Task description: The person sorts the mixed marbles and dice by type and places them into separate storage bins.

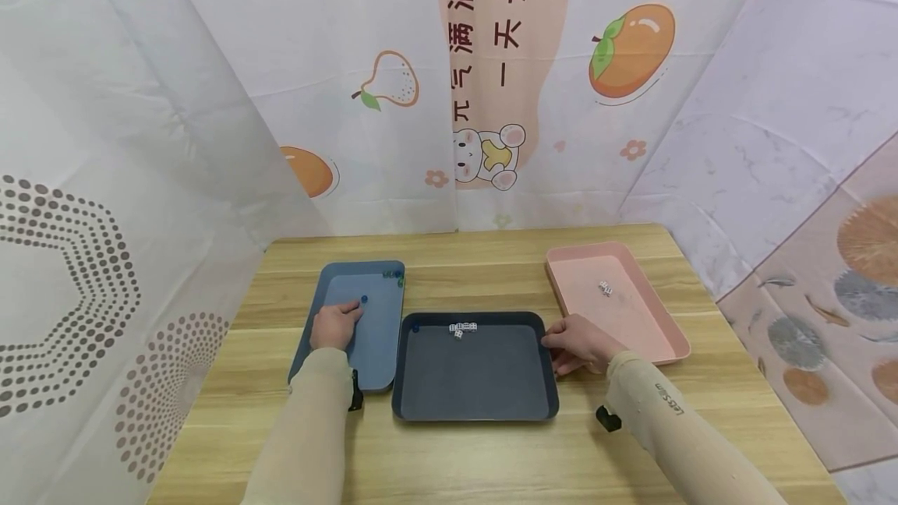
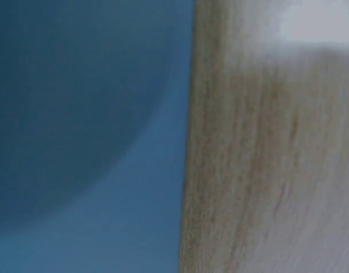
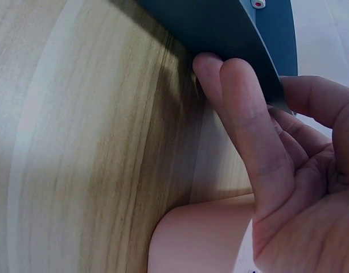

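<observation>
My left hand (image 1: 333,326) is over the blue tray (image 1: 379,376), fingers reaching toward a small round blue piece (image 1: 364,298) near their tips. The left wrist view shows only the tray and table, no fingers. My right hand (image 1: 578,340) pinches the right rim of the dark grey tray (image 1: 477,380). In the right wrist view, the thumb (image 3: 316,96) lies at the rim and the other fingers (image 3: 242,96) are against the outer wall. Several white dice (image 1: 463,326) sit along this tray's far side, with a small blue piece (image 1: 415,328) in its far left corner.
Small green and blue pieces (image 1: 393,274) gather in the blue tray's far right corner. A pink tray (image 1: 673,337) stands right of the dark one, holding a few white dice (image 1: 606,287). All three trays are on a wood-grain table (image 1: 477,462), with a printed curtain (image 1: 393,201) behind.
</observation>
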A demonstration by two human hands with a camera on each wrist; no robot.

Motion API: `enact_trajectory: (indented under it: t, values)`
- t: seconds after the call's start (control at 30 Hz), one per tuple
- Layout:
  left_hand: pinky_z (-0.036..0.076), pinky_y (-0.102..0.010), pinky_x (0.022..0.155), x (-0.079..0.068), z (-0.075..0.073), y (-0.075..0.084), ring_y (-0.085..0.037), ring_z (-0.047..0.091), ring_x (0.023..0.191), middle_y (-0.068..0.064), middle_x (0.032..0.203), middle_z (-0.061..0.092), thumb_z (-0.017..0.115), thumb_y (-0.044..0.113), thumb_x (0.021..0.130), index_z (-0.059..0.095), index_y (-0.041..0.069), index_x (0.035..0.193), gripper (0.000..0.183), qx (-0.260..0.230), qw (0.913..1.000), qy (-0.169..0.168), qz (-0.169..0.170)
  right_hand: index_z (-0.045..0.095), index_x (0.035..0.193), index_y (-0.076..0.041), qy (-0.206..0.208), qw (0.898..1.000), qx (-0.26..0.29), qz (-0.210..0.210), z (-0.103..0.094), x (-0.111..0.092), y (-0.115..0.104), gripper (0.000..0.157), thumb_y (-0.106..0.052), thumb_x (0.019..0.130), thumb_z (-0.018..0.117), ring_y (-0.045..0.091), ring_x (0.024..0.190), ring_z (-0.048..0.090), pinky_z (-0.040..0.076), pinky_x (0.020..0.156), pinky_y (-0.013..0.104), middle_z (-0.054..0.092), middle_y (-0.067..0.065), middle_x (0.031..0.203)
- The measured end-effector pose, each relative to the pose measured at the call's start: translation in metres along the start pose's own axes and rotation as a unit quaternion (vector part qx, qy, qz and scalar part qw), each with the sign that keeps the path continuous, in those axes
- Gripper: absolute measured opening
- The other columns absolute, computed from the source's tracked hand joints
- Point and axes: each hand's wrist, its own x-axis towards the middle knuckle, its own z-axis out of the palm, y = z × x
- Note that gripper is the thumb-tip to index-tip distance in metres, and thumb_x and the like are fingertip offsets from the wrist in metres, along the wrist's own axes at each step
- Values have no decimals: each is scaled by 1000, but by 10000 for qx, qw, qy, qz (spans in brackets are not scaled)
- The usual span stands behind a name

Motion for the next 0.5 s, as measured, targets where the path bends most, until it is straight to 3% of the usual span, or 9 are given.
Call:
enact_trajectory:
  t: [0.23, 0.5]
  values:
    - [46, -61, 104, -2, -3, 0, -43, 52, 134, -17, 143, 59, 66, 27, 101, 69, 17, 134, 36, -24, 9997, -78, 217, 72, 105, 5, -41, 10000, -36, -13, 0, -1, 0, 17, -8, 100, 62, 19, 60, 71, 60, 54, 30, 70, 15, 82]
    - [44, -60, 108, 0, -8, 1, -44, 49, 137, -23, 143, 58, 65, 23, 101, 69, 6, 133, 37, -115, 9963, -527, 661, 72, 104, 5, -13, 10000, -51, -10, -1, 1, 1, 18, -8, 100, 62, 20, 62, 70, 61, 56, 31, 69, 16, 84]
